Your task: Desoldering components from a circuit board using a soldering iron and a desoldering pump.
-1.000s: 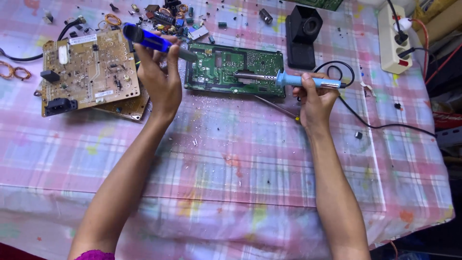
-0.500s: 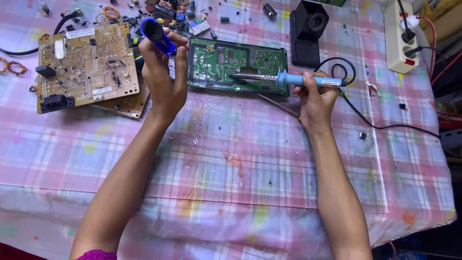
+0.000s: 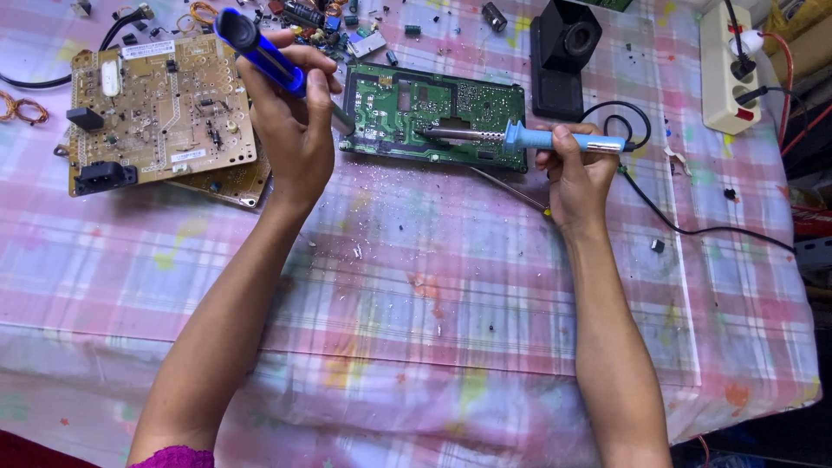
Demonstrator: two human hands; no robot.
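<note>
My left hand (image 3: 290, 130) grips a blue desoldering pump (image 3: 260, 50), its grey tip pointing down at the left end of a green circuit board (image 3: 433, 117). My right hand (image 3: 579, 173) holds a soldering iron with a light blue handle (image 3: 555, 139); its metal barrel lies over the middle of the green board, tip pointing left. A thin strand of solder wire (image 3: 507, 186) runs from under my right hand toward the board's near edge.
A tan circuit board (image 3: 160, 108) lies at the left on top of another. Loose small parts (image 3: 334, 26) are scattered at the back. A black stand (image 3: 563, 52) sits behind the green board, a white power strip (image 3: 726, 65) at the right. The iron's black cord (image 3: 676, 221) trails right across the plaid cloth.
My left hand has tilted the pump more upright and brought its tip down to the green board's left end. The soldering iron has stayed over the board.
</note>
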